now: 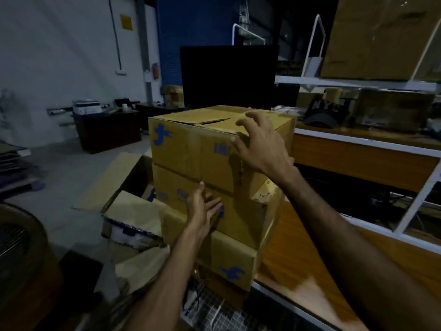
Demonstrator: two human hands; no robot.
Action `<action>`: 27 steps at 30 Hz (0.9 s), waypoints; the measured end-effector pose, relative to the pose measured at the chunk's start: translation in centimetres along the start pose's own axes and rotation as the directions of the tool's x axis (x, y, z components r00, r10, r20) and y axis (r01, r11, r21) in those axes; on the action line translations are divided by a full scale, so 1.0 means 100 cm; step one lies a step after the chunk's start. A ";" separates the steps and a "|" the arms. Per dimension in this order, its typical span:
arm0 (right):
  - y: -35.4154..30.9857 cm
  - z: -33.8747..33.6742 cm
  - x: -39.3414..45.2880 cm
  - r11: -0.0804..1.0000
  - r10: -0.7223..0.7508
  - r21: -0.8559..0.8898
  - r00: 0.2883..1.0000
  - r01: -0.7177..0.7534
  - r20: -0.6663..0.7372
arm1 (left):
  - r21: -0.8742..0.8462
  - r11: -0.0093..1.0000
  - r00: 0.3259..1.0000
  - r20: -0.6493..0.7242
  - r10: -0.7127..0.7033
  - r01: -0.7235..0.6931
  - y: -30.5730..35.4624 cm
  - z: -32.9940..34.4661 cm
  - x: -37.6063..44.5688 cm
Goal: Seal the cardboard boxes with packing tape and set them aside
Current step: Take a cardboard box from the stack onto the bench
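Take the stack of cardboard boxes as your landmark. Far to its left, against the white wall, stands a dark desk (pixel 108 130) with a printer-like unit on top. Nearer, left of the stack's base, an open carton (pixel 133 211) lies on the floor with its flaps splayed.

Your left hand (pixel 202 209) is against the front face of the middle box (pixel 241 218), fingers straight and close together, thumb raised toward the seam under the top box; it grips nothing.

The top box (pixel 191 149) sits at the head of the stack, turned slightly off the boxes beneath it. Its flaps are folded down, but a dark slit gapes at the centre seam; you cannot tell in this dim light whether tape covers it. Below the middle box, the bottom box (pixel 233 266) shows a blue logo.

Your right hand (pixel 260 144) is at the top box's near right upper corner, fingers spread wide over the lid, thumb lying on the front face.

Behind the stack stands a black monitor (pixel 229 75). Right of the stack runs a wooden worktop (pixel 298 263), and beyond it a white-framed shelf (pixel 358 82) carries a dark cap (pixel 324 113).
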State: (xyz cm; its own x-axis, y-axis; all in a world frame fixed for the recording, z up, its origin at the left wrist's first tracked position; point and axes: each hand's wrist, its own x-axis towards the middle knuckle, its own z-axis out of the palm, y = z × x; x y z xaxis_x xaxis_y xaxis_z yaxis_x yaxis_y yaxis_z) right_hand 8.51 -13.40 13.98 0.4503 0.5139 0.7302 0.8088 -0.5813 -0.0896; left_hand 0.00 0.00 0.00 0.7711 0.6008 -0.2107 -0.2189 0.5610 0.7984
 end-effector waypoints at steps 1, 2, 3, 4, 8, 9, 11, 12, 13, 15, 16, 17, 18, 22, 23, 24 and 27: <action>0.000 0.005 0.002 1.000 0.022 -0.018 0.999 -0.021 0.024 | -0.049 0.998 0.999 -0.012 -0.040 0.039 0.002 -0.001 0.004; -0.002 0.008 0.003 0.998 0.055 -0.040 0.998 -0.054 0.036 | -0.091 0.992 0.996 -0.008 -0.093 0.092 0.002 -0.003 0.010; -0.002 0.011 0.002 0.995 0.073 -0.064 0.996 -0.070 0.043 | -0.134 0.983 0.992 0.018 -0.124 0.125 0.004 -0.002 0.014; -0.004 0.013 -0.001 0.995 0.076 -0.074 0.996 -0.072 0.041 | -0.179 0.974 0.990 0.040 -0.135 0.140 0.006 -0.002 0.016; -0.009 0.017 -0.007 0.993 0.083 -0.083 0.996 -0.084 -0.010 | -0.357 0.907 0.975 0.088 -0.203 0.222 0.016 0.003 0.017; -0.010 0.017 -0.008 0.991 0.096 -0.091 0.995 -0.097 -0.014 | -0.391 0.889 0.971 0.105 -0.216 0.240 0.017 0.004 0.015; -0.014 0.017 -0.009 0.988 0.123 -0.090 0.992 -0.125 -0.036 | -0.446 0.855 0.964 0.151 -0.217 0.263 0.016 0.003 0.012; -0.016 0.016 -0.010 0.988 0.124 -0.090 0.991 -0.128 -0.055 | -0.471 0.841 0.963 0.169 -0.209 0.265 0.014 0.002 0.011; -0.016 0.015 -0.010 0.987 0.128 -0.091 0.989 -0.135 -0.069 | -0.481 0.834 0.961 0.190 -0.203 0.271 0.013 0.001 0.008; -0.019 0.010 -0.012 0.984 0.141 -0.098 0.985 -0.151 -0.100 | -0.492 0.825 0.956 0.221 -0.192 0.279 0.010 -0.001 0.003; -0.021 0.007 -0.014 0.983 0.142 -0.098 0.982 -0.155 -0.122 | -0.496 0.822 0.956 0.224 -0.189 0.278 0.008 -0.002 0.000; -0.023 0.004 -0.017 0.983 0.142 -0.097 0.980 -0.156 -0.137 | -0.499 0.821 0.956 0.233 -0.179 0.276 0.007 -0.003 -0.003; -0.026 0.000 -0.021 0.983 0.137 -0.099 0.980 -0.152 -0.141 | -0.503 0.818 0.954 0.245 -0.176 0.280 0.005 -0.004 -0.006; -0.038 -0.004 -0.045 0.987 0.107 -0.110 0.987 -0.120 -0.119 | -0.583 0.746 0.936 0.315 -0.157 0.322 -0.003 -0.009 -0.025; -0.039 -0.003 -0.052 0.988 0.107 -0.103 0.988 -0.119 -0.114 | -0.601 0.727 0.927 0.347 -0.139 0.334 -0.007 -0.010 -0.031; -0.039 -0.003 -0.058 0.989 0.108 -0.087 0.987 -0.118 -0.116 | -0.611 0.712 0.918 0.378 -0.121 0.346 -0.011 -0.011 -0.036; -0.036 -0.014 -0.072 0.993 0.115 0.004 0.986 -0.115 -0.123 | -0.605 0.712 0.893 0.446 -0.068 0.357 -0.021 -0.010 -0.054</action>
State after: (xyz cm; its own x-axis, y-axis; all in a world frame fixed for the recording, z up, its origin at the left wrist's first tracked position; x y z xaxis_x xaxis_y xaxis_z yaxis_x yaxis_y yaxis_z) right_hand 1.83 -15.85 10.01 0.4900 0.3623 0.7929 0.7530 -0.6341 -0.1756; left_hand -4.36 -3.86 -1.13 0.9697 0.2442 0.0090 -0.2428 0.9582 0.1514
